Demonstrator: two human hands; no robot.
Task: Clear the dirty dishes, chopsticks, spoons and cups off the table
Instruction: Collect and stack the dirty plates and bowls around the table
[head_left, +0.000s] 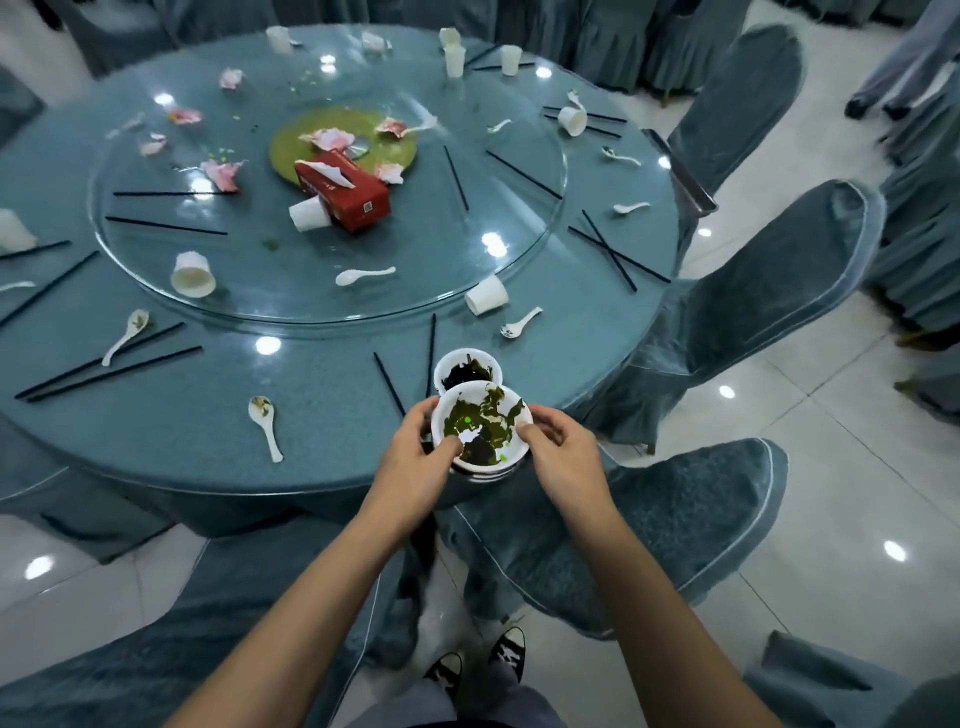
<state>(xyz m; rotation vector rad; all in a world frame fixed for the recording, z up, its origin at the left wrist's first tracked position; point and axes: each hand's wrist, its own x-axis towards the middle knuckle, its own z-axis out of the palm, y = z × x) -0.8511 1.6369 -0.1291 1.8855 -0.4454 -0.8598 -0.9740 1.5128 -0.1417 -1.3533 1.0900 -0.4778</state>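
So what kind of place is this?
Probably a restaurant banquet room after a meal: a big round table with a glass turntable, fabric-covered chairs around it, used chopsticks and spoons scattered about.

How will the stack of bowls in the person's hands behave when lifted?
The stack of bowls looks stiff and probably heavy: several rims show under the top one. Wet leftovers may make it slippery. Held by left hand and right hand, it should stay level.
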